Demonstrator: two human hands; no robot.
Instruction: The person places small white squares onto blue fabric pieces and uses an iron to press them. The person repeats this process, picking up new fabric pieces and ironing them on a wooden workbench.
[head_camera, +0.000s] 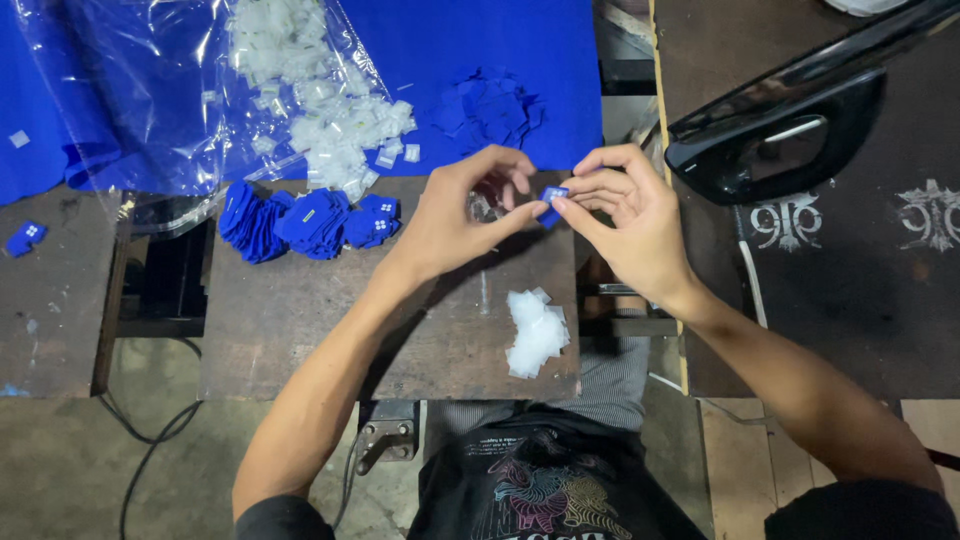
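My left hand (462, 215) and my right hand (628, 215) meet above a dark worktable (300, 320). Between their fingertips they pinch one small blue fabric piece (551, 196) with white marks on it. A pile of small white translucent pieces (536, 332) lies on the table just below my hands. To the left sits a heap of finished-looking blue fabric pieces (310, 220). A small heap of loose blue cut pieces (488, 108) rests on blue cloth (450, 60) behind my hands.
A clear plastic bag (150, 90) spills several white pieces (335, 110) over the blue cloth. A black iron-like tool (790, 130) lies on the dark surface at right. One stray blue piece (24, 238) sits far left. Cables (150, 440) run on the floor.
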